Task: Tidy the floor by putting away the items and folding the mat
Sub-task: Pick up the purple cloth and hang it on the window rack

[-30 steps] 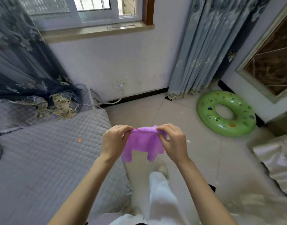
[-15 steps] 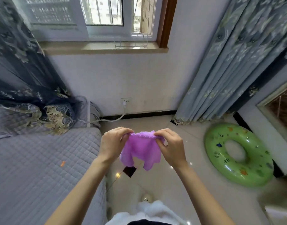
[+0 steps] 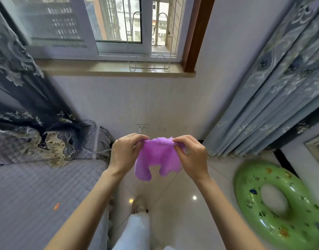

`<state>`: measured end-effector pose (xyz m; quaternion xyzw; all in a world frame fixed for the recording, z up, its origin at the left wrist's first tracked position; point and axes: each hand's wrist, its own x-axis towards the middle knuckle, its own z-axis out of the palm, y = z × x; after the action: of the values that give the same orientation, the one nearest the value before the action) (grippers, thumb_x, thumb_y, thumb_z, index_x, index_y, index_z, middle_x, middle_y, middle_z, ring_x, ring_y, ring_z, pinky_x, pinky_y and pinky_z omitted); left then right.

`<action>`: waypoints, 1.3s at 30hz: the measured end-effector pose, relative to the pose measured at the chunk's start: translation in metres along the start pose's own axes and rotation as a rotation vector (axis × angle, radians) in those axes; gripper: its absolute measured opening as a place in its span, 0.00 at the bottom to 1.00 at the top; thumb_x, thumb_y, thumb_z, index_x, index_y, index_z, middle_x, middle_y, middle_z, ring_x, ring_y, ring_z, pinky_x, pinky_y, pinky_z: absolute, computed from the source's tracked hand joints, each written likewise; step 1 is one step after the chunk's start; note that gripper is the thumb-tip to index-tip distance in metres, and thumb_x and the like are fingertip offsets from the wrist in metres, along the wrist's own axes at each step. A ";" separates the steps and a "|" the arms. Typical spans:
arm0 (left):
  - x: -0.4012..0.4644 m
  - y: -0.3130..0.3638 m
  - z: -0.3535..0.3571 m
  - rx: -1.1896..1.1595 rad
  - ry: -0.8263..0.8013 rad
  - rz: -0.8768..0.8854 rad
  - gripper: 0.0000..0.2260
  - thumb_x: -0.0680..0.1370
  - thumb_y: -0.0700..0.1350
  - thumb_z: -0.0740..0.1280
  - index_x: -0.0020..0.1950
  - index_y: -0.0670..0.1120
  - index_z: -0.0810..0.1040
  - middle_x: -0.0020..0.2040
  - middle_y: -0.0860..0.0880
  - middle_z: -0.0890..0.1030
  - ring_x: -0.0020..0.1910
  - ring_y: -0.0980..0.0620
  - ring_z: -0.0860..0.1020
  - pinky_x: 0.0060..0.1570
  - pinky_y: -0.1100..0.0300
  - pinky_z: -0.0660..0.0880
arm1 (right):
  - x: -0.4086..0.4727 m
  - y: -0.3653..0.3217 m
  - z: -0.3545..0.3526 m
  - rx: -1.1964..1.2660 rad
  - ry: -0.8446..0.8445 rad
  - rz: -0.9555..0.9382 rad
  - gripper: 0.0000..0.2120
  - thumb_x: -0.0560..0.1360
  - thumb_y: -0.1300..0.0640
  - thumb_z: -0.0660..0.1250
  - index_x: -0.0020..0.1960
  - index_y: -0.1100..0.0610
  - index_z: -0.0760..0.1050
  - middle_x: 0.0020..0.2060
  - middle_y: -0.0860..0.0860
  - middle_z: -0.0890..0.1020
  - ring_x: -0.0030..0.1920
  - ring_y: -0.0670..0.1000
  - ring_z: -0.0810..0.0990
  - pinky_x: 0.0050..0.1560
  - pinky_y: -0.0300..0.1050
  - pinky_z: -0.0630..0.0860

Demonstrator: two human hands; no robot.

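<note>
Purple cloth (image 3: 158, 157) is held up in the air over the tiled floor (image 3: 182, 213), its top edge pinched in the grip of the left hand (image 3: 125, 153) and the right hand (image 3: 192, 156). Quilted bed (image 3: 37, 195) is seen left, green swim ring (image 3: 279, 202) right.

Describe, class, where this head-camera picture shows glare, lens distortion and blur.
Head view: two small ceiling-light glints on the glossy floor tiles; wide-angle bending curves the window sill and the curtain; bright daylight washes out the window; the purple cloth stays fairly sharp, edges smear.
</note>
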<state>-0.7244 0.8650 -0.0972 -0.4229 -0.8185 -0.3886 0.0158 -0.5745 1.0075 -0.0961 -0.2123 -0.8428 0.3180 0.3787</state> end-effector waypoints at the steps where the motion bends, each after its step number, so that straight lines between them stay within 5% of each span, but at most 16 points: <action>1: 0.011 -0.004 0.001 -0.001 0.002 0.004 0.16 0.71 0.50 0.57 0.46 0.50 0.83 0.43 0.55 0.84 0.43 0.57 0.76 0.38 0.62 0.73 | 0.011 0.003 0.004 0.018 -0.004 0.009 0.05 0.70 0.65 0.69 0.44 0.58 0.81 0.40 0.47 0.82 0.40 0.41 0.78 0.42 0.35 0.75; 12: 0.138 -0.052 0.015 -0.045 -0.143 0.079 0.15 0.71 0.50 0.56 0.46 0.51 0.82 0.40 0.56 0.82 0.40 0.61 0.75 0.36 0.66 0.70 | 0.130 0.033 0.062 0.064 0.032 0.049 0.05 0.70 0.65 0.69 0.45 0.59 0.81 0.39 0.49 0.80 0.41 0.36 0.76 0.42 0.26 0.70; 20: 0.227 -0.073 0.002 0.014 -0.140 0.144 0.08 0.72 0.44 0.66 0.46 0.51 0.84 0.41 0.56 0.83 0.37 0.61 0.75 0.34 0.64 0.73 | 0.202 0.047 0.086 0.030 0.079 0.011 0.06 0.71 0.67 0.70 0.46 0.59 0.80 0.39 0.47 0.79 0.42 0.36 0.76 0.43 0.27 0.70; 24: 0.260 -0.076 -0.008 0.008 -0.095 0.150 0.09 0.72 0.38 0.69 0.47 0.50 0.84 0.41 0.56 0.83 0.36 0.63 0.74 0.35 0.77 0.67 | 0.239 0.046 0.093 0.036 0.071 -0.051 0.06 0.72 0.65 0.70 0.48 0.59 0.80 0.41 0.48 0.80 0.44 0.35 0.75 0.43 0.27 0.72; 39: 0.361 -0.044 -0.049 0.014 0.190 0.228 0.11 0.73 0.56 0.60 0.51 0.57 0.78 0.37 0.65 0.76 0.32 0.67 0.72 0.32 0.73 0.64 | 0.376 0.041 0.092 0.191 0.191 -0.322 0.08 0.69 0.65 0.70 0.48 0.62 0.80 0.42 0.48 0.78 0.43 0.39 0.76 0.44 0.26 0.73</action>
<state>-1.0021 1.0641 0.0375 -0.4742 -0.7627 -0.4167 0.1405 -0.8754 1.2269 0.0180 -0.0673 -0.7921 0.3104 0.5212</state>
